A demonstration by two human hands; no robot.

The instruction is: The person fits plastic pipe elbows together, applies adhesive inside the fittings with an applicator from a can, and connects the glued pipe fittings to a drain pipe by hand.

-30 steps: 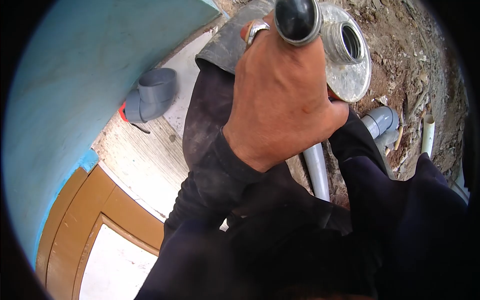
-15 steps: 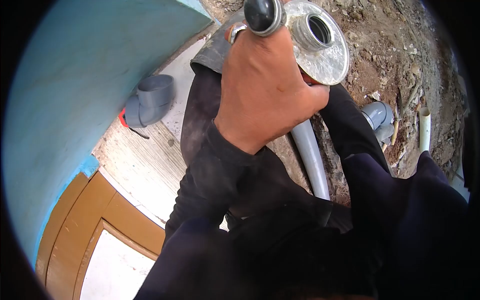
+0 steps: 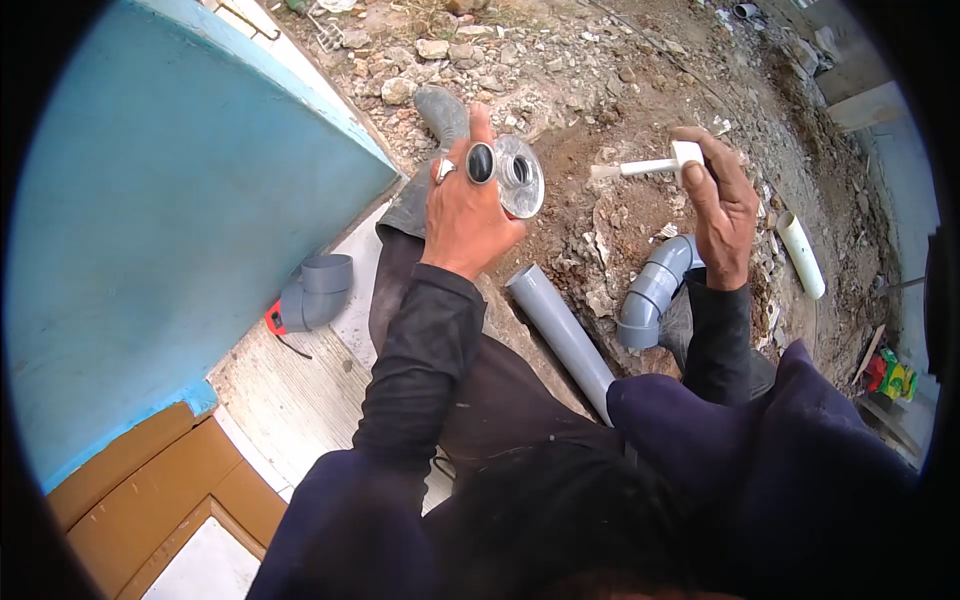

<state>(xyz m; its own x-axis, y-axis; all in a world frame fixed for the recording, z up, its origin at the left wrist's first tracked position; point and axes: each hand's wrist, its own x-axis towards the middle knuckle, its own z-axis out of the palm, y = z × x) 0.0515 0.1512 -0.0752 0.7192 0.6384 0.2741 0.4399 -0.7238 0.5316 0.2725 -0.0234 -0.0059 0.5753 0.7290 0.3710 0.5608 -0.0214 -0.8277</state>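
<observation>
Upper centre: the left hand (image 3: 462, 222) curls around an open-necked can (image 3: 531, 198), some fingertips hidden; tilting that wrist could spill any contents. Upper right: the right hand (image 3: 728, 222) pinches a white-capped brush (image 3: 648, 167) between thumb and fingers, bristles pointing leftward; a slack pinch might drop it onto soil (image 3: 590, 130). Both forearms extend up the frame, the left hand's back uppermost.
</observation>
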